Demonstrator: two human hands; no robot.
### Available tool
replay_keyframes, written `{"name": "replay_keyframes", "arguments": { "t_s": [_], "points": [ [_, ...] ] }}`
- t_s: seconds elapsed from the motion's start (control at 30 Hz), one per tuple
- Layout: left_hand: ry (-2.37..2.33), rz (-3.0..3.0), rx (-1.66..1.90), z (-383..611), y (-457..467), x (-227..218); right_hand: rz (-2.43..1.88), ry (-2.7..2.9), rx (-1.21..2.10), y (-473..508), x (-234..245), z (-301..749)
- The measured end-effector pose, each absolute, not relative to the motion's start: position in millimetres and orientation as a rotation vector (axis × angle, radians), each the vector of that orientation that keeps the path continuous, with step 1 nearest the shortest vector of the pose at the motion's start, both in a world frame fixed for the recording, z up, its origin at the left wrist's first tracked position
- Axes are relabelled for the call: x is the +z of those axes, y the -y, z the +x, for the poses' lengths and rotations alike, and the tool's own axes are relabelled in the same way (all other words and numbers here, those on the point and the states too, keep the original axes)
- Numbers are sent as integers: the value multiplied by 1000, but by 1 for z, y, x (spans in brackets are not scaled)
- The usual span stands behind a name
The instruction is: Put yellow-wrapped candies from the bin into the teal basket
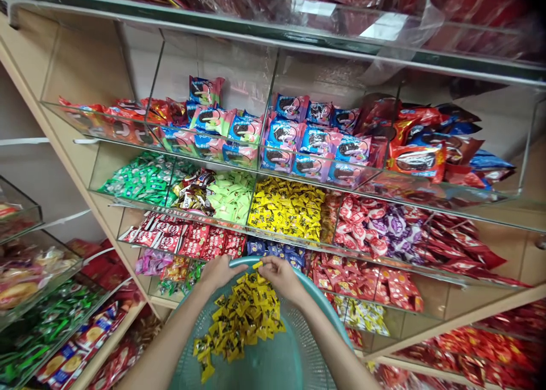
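Observation:
A teal plastic basket [277, 361] sits in front of me, holding a heap of small yellow candy packets [243, 322]. My left hand [219, 272] rests at the basket's far rim, fingers curled down, and what it holds is hidden. Just to its right, my right hand [279, 273] pinches one yellow candy packet [257, 265] above the heap. Behind the hands, a clear shelf compartment [286, 208] is full of the same yellow packets.
Tiered clear acrylic shelves [384, 199] hold many wrapped sweets: blue and pink cookie packs [315, 145] on top, green [145, 179], red [367, 282] and purple candies below. More bins of snacks [38, 299] stand at the left. A wooden shelf frame [447, 316] runs below.

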State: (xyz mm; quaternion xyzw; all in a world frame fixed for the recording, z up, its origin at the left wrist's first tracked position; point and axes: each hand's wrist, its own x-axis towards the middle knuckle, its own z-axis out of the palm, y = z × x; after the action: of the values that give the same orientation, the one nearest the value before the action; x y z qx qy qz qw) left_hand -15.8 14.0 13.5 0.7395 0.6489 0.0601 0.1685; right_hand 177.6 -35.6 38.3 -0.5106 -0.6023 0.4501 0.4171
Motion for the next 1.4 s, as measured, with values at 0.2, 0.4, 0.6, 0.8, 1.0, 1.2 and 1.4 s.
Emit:
{"name": "replay_keyframes", "arguments": {
  "t_s": [0.2,0.4,0.6,0.8,1.0,1.2,1.4],
  "points": [
    [-1875,2103,160,-15,-14,13,-1509,1945,761,51,23,148],
    [-1885,2133,163,-16,-12,12,-1682,2233,407,58,16,123],
    [-1876,2148,176,-18,-10,14,-1623,2409,120,59,8,105],
    [-1862,2141,167,-17,-11,19,-1564,2383,19,63,-5,99],
    [-1856,2144,185,-18,-11,19,-1383,2207,-74,65,-4,99],
    [-1861,2162,182,-18,-14,15,-1166,2022,-138,58,-8,98],
    [-1862,2177,197,-20,-16,9,-1068,1983,-251,41,-18,108]
  ]
}}
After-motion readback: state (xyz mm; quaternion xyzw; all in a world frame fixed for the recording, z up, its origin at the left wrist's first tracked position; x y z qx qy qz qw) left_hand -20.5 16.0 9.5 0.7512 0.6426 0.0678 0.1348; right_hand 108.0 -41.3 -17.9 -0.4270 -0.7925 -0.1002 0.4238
